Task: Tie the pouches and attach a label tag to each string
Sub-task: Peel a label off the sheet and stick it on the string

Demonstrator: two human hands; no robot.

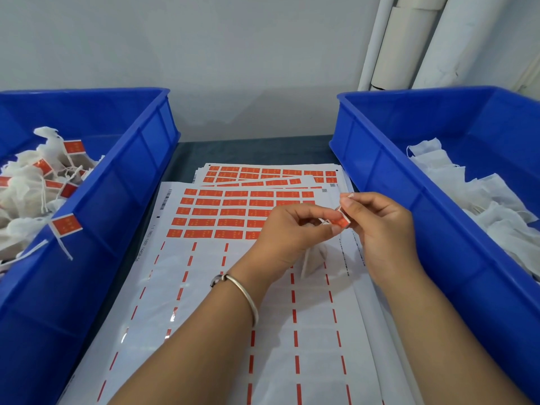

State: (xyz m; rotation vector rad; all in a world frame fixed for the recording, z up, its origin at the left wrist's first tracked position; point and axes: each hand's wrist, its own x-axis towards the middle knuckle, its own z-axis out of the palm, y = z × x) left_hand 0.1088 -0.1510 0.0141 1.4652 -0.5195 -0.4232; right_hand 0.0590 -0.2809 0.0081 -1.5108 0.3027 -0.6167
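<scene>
A: Which step is this?
B: Labelling, I'd judge. Both hands meet over the label sheet on the worktop: the left hand and right hand pinch one orange label tag between fingertips, a pouch hanging just below.
A: Next?
B: Probably pressing the tag shut round the string, then dropping it in the left bin with the tagged pouches.
A: Anything unclear?
B: The string itself is hidden by fingers; the right bin is cut off
</scene>
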